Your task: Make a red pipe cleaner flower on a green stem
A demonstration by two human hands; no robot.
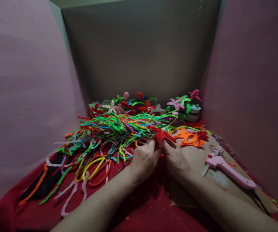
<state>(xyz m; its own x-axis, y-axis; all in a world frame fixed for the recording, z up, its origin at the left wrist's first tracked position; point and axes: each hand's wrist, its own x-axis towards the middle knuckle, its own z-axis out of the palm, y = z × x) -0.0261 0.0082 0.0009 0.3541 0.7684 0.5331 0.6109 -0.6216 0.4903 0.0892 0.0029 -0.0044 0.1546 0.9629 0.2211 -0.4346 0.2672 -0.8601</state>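
Both hands meet near the middle of the view around a red pipe-cleaner flower (162, 134) with a pale centre. My left hand (145, 158) is closed, its fingers curled in under the flower's base. From the other side my right hand (175, 157) pinches the bloom between thumb and fingers. Whatever stem lies between the fingers is mostly hidden. Just behind them spreads a large heap of pipe cleaners (119, 124) in green, orange, blue and other colours. Orange pipe-cleaner petals (189, 138) rest right of the flower.
Scissors (97, 169) with yellow and red handles lie left of my hands. On the cardboard (186, 193) at right is a pink glue gun (230, 169) with its cord. Finished flowers (146, 104) and a small pale jar (193, 112) stand at the back. Red cloth (141, 206) covers the table.
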